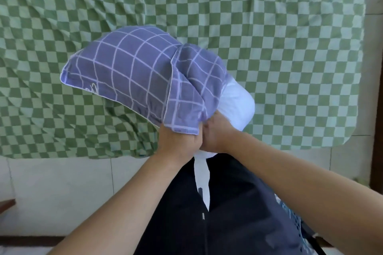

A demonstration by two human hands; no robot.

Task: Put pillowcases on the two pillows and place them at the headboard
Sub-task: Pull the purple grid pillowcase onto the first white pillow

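A green checked sheet covered the bed. Above it, lifted clear, was a pillow, mostly inside a purple grid pillowcase, its white end sticking out on the right. The left hand gripped the pillowcase's open edge, fingers curled in the cloth. The right hand, touching the left, clutched the pillow's bare end.

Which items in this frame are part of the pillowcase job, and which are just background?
Job:
- purple grid pillowcase, mostly pulled on
- white pillow, one end still bare
- left hand and right hand, both gripping at the case's open end

Background:
- green checked bedsheet
- white bed side
- person's dark clothing
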